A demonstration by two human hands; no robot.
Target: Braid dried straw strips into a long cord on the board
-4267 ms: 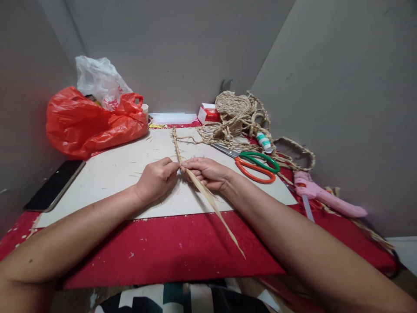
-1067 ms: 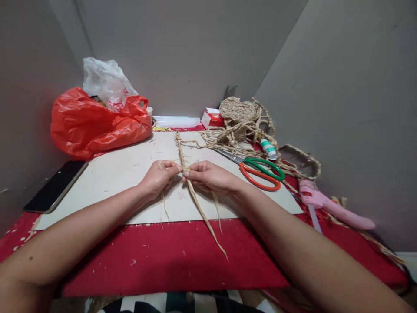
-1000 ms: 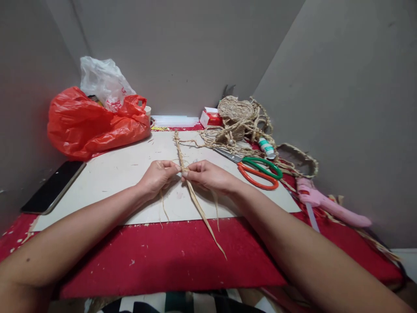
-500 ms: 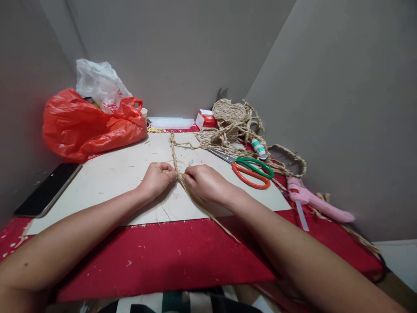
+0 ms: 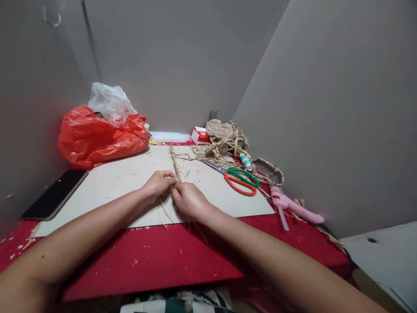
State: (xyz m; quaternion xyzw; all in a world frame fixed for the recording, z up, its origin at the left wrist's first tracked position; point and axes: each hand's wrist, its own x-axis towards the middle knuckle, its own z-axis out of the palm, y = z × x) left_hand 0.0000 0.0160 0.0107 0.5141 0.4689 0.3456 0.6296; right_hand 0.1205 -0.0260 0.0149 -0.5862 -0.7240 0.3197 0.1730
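Note:
A straw-coloured fibre cord (image 5: 175, 161) runs over the white board (image 5: 107, 187) down to my two hands. My left hand (image 5: 160, 183) pinches the cord's lower part between thumb and fingers. Right beside it, my right hand (image 5: 190, 201) is closed on the loose fibre strands at the same end, its knuckles hiding most of them. Thin strands (image 5: 167, 212) trail below my hands over the board's front edge. A thinner twisted piece links the cord's far end toward the rope pile.
Scissors (image 5: 241, 181) with green and orange handles lie right of my hands, before a braided rope pile (image 5: 221, 134). A pink glue gun (image 5: 296, 206) rests at the right edge. A red plastic bag (image 5: 100, 139) and a phone (image 5: 55, 194) are at left.
My right hand has come nearer to my left and turned more knuckles-up, covering strands that showed before. The whole view has shifted somewhat, with the table's far side lower.

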